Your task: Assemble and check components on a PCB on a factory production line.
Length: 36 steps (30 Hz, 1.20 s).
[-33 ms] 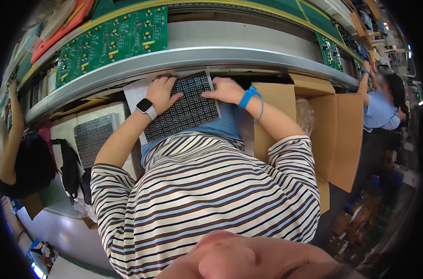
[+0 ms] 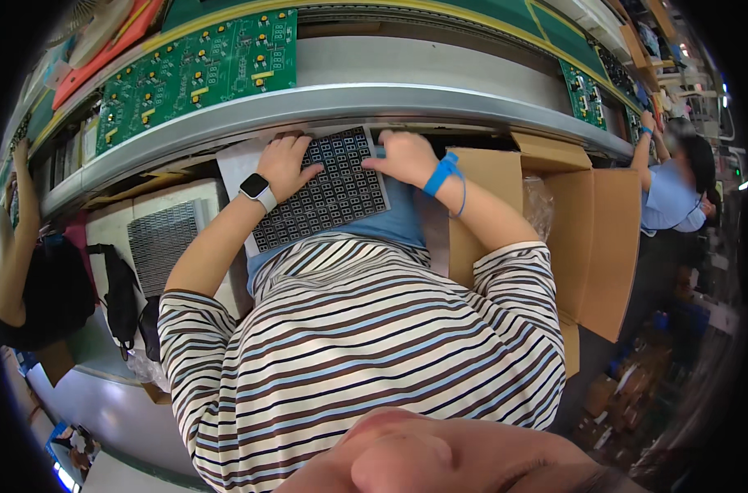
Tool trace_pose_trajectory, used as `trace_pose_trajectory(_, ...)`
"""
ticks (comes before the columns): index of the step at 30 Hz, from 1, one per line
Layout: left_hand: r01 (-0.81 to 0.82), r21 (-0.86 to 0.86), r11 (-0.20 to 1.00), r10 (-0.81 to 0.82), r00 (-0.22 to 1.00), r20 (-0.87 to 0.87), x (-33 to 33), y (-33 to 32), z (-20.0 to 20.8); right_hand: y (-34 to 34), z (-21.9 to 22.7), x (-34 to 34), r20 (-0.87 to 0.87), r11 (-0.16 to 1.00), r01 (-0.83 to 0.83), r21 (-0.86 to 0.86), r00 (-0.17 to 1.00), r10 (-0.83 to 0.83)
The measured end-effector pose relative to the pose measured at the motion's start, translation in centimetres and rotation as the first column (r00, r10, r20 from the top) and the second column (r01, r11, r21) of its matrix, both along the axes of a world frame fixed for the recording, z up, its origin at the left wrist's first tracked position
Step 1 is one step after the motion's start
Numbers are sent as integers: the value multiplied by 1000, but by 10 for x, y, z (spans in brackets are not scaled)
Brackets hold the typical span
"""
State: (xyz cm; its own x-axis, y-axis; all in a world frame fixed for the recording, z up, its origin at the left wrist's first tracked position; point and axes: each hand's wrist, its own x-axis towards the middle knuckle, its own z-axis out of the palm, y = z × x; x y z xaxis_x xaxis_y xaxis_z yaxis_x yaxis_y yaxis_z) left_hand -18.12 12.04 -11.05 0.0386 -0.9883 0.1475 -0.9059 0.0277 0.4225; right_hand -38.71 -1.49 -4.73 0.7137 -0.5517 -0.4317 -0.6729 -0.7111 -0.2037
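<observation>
The right hand [image 2: 406, 158] has shifted slightly rightward.

A panel of parts [image 2: 329, 185] lies over the lap [image 2: 404, 218]. A carton [image 2: 573, 226] stands to its right; circuit boards [image 2: 201, 78] lie beyond.

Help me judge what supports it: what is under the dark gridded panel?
A white sheet shows past the left edge of the panel, and blue cloth past its right and lower edges. What lies directly beneath its middle is covered.

Left hand [image 2: 288, 164], right hand [image 2: 404, 158] (slightly blurred), thumbs [image 2: 311, 173] toward each other, forearms [image 2: 215, 242] angled inward
</observation>
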Motion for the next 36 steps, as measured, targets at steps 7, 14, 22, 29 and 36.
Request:
trace_pose_trajectory(7,-5,-15,1000,4,1000,-27,0,-5,-6,-9,-45,3,510,903,-245,-353,759,405)
trace_pose_trajectory(14,52,-70,996,-56,997,-54,4,-5,-9,-5,-47,5,483,928,-224,-299,802,350)
trace_pose_trajectory(22,145,-143,979,-150,988,-27,-13,-21,-10,-14,-48,-24,522,962,-175,-209,812,261)
trace_pose_trajectory(29,214,-83,973,-217,976,-28,-20,-38,-17,-21,-50,-36,586,964,-158,-214,769,256)
trace_pose_trajectory(36,247,-102,964,-244,969,48,-20,-38,-12,-22,-54,-27,547,947,-208,-243,777,311)
